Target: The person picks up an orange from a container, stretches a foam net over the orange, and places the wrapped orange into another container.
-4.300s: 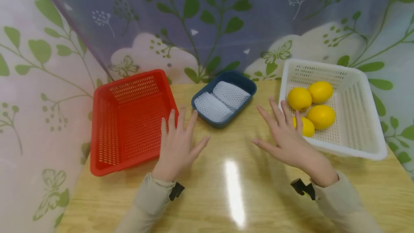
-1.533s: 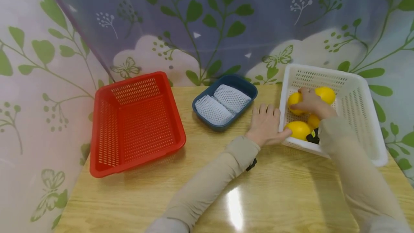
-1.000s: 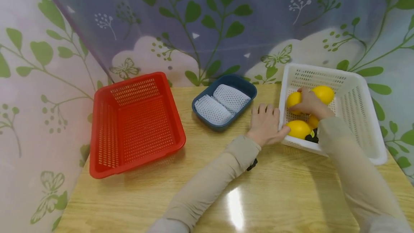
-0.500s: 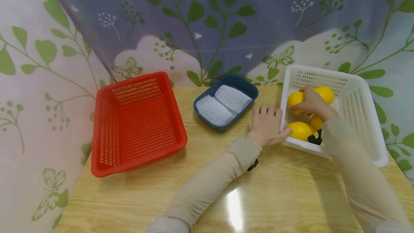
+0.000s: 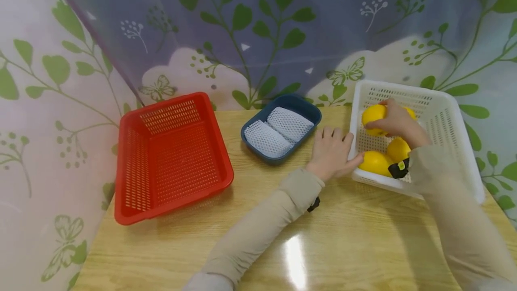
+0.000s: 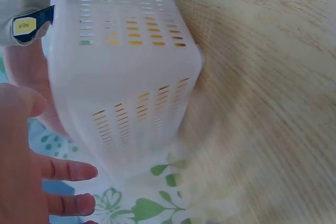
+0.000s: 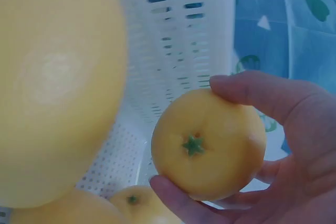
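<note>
My right hand (image 5: pixel 397 122) pinches a yellow lemon (image 5: pixel 373 118) between thumb and fingers inside the white basket (image 5: pixel 464 147). In the right wrist view the held lemon (image 7: pixel 205 145) shows its green star-shaped stem end. Below it in the head view lie a second lemon (image 5: pixel 375 163) and another lemon (image 5: pixel 397 148); one more peeks out behind the right hand. My left hand (image 5: pixel 332 154) lies at the basket's left front, thumb over the rim near a lemon, fingers extended outside. In the left wrist view its fingers (image 6: pixel 68 169) are apart from the basket wall.
A red basket (image 5: pixel 173 201) stands on the left of the wooden table (image 5: pixel 258 237). Between the baskets, toward the back, a dark blue tray (image 5: pixel 273 160) holds two white foam net sleeves (image 5: pixel 288 122). A patterned cloth (image 5: pixel 258 21) hangs behind.
From open over the table, my hands went to the white basket; the right one took hold of a lemon. In the last half second it has shifted the lemon slightly up and right.
</note>
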{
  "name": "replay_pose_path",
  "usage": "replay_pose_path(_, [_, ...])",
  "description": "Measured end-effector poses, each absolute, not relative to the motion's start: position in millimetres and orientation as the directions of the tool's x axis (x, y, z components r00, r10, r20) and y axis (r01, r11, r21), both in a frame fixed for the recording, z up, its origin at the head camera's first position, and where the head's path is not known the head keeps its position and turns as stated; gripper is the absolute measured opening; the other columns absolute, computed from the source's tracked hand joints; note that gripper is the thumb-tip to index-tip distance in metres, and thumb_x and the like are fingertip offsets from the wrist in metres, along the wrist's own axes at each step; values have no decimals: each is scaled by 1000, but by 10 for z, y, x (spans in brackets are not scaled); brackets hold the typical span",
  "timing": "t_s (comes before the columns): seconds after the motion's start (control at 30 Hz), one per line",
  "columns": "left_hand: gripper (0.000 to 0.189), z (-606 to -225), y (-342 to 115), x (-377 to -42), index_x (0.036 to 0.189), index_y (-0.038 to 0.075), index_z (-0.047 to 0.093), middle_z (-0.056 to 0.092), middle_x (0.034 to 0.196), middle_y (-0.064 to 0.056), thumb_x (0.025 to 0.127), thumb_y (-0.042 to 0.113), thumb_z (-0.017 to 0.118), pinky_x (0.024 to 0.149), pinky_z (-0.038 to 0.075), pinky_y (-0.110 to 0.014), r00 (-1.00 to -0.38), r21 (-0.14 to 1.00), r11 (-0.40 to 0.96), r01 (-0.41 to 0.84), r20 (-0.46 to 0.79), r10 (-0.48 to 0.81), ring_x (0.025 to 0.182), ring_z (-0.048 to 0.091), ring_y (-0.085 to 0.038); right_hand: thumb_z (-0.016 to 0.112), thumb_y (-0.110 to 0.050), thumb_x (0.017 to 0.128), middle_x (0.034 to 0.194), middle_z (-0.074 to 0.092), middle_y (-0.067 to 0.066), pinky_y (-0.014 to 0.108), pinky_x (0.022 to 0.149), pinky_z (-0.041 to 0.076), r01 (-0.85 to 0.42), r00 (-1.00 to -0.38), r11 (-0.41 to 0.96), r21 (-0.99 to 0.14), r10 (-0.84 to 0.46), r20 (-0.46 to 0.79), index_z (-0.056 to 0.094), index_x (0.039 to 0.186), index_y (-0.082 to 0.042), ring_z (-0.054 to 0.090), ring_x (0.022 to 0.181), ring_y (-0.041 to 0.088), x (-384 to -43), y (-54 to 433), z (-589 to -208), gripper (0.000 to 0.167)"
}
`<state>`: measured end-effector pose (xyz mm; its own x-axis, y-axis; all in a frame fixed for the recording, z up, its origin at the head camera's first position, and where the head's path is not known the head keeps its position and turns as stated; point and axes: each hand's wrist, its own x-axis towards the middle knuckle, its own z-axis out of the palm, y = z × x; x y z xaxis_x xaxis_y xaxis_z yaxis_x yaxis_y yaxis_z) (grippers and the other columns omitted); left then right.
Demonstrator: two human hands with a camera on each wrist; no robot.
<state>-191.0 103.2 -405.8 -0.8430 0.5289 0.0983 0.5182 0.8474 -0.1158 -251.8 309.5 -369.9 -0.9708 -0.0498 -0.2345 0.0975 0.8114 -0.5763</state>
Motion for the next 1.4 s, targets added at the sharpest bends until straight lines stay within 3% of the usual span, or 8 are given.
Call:
replay_pose_path(0.23, [59, -3967, 952, -1873, 127, 27, 54, 56, 124, 1, 99, 65, 19, 89, 37, -37, -839, -116, 848, 517, 127, 529, 112, 47, -24, 71, -32, 89, 130, 37, 38, 40, 68, 55, 98, -978, 803, -588, -31, -206, 9, 151, 9, 51, 98, 44, -2465, 3047, -3565, 97])
replay_pose_path(0.4, [61, -3899, 894, -1834, 127, 24, 57, 59, 120, 0, 100, 65, 19, 84, 38, -36, -831, -96, 848, 521, 167, 530, 111, 50, -24, 72, -32, 89, 132, 36, 38, 47, 75, 56, 80, -985, 801, -593, -30, -172, 9, 152, 8, 49, 104, 47, -2433, 3025, -3476, 98])
replay_pose_path(0.7, [53, -3763, 753, -1723, 127, 20, 53, 60, 110, -2, 101, 59, 30, 76, 38, -33, -846, 75, 851, 521, 177, 502, 98, 51, -23, 73, -35, 88, 133, 37, 37, 46, 75, 56, 43, -989, 777, -627, -56, -136, 7, 153, 4, 52, 103, 46, -2320, 2967, -3283, 101])
replay_pose_path(0.97, [38, -3750, 575, -1582, 100, 17, 50, 54, 88, 0, 99, 54, 42, 62, 31, -27, -805, 150, 808, 570, 299, 513, 77, 44, -20, 73, -39, 88, 131, 40, 35, 41, 73, 51, 9, -994, 771, -637, -61, -89, 9, 155, -1, 56, 95, 42, -2131, 2877, -3061, 100])
replay_pose_path(1.2, [24, -3806, 380, -1458, 98, 15, 46, 43, 86, 5, 95, 37, 56, 65, 32, -22, -762, 395, 654, 646, 383, 521, 77, 40, -14, 72, -39, 89, 144, 30, 36, 56, 85, 44, -9, -994, 741, -671, -80, -74, 8, 157, -7, 45, 110, 46, -1959, 2745, -2904, 99])
replay_pose_path(1.4, [25, -4078, 223, -1367, 103, 9, 48, 45, 89, 0, 91, 25, 63, 65, 34, -16, -716, 521, 493, 697, 456, 530, 78, 42, -10, 76, -36, 86, 145, 31, 31, 52, 82, 45, -75, -994, 731, -679, -107, -6, 16, 156, -10, 47, 109, 44, -1760, 2582, -2813, 95])
